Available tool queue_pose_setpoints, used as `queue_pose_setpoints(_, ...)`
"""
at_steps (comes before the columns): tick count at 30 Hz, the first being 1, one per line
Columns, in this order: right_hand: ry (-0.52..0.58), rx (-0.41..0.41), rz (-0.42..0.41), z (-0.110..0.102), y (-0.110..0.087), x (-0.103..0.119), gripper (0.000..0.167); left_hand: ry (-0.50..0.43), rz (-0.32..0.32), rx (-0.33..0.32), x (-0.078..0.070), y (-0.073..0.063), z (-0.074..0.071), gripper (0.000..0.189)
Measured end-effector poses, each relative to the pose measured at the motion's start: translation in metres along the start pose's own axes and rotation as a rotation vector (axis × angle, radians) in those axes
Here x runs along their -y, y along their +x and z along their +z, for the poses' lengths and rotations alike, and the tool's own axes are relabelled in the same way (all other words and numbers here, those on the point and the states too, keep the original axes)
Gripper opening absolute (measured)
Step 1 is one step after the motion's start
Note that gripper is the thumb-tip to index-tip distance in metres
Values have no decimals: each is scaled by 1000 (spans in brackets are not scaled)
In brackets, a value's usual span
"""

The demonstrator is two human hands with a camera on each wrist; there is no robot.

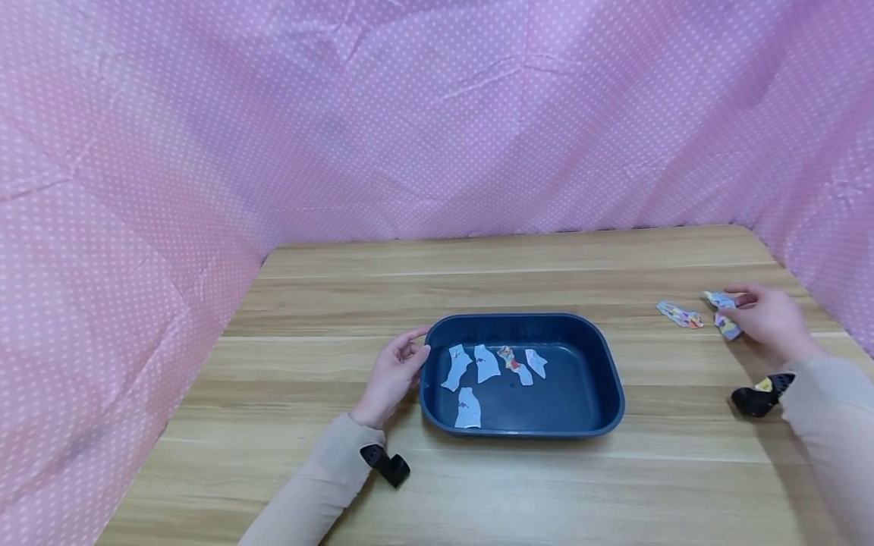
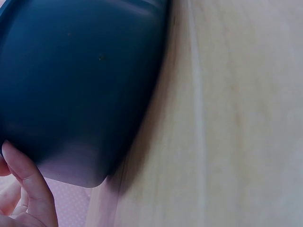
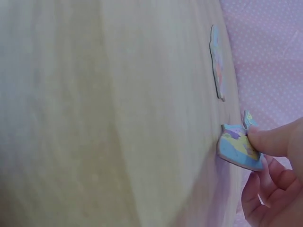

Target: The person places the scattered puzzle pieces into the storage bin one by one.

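My left hand [image 1: 391, 379] holds the left rim of a dark blue rectangular tray [image 1: 522, 434], its thumb at the edge in the left wrist view. Several flat, irregular cardboard puzzle pieces lie in the tray's left half, among them a pale one [image 1: 468, 409] and one with red and yellow print [image 1: 514, 362]. Off to the right, my right hand [image 1: 771, 318] pinches a blue, yellow and purple puzzle piece [image 3: 236, 146] between thumb and fingers. Just behind that piece shows another printed bit [image 1: 717, 300], partly covered by the hand.
One more printed puzzle piece [image 1: 680, 315] lies flat on the wooden table [image 1: 307, 303], left of my right hand. Pink dotted cloth [image 1: 437, 152] hangs behind the table and along its sides. Each wrist carries a black camera mount [image 1: 388, 464].
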State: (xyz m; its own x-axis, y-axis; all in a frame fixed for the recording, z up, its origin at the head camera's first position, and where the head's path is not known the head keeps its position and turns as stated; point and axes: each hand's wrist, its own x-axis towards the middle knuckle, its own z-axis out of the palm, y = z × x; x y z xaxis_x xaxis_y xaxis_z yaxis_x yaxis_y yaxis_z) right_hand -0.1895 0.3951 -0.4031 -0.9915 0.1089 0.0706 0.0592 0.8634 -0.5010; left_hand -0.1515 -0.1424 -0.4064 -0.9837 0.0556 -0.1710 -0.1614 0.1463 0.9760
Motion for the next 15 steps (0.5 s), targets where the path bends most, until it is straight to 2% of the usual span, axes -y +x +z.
queue_pose_setpoints(8, 145, 7, 53, -6, -2, -2, 46, -1, -1, 1, 0, 1, 0, 35)
queue_pose_setpoints(9, 170, 6, 61, -7, -2, -2, 43, -1, -1, 1, 0, 1, 0, 35)
queue_pose_setpoints(13, 276, 15, 96, -9, -5, -1, 13, 0, 2, 3, 0, 0, 0, 35)
queue_pose_setpoints(14, 307, 27, 105, -9, -6, 0, 10, 0, 3, 3, 0, 0, 0, 35)
queue_pose_setpoints(15, 347, 43, 118, -9, -6, 1, 14, 1, 4, 3, 0, 0, 0, 35)
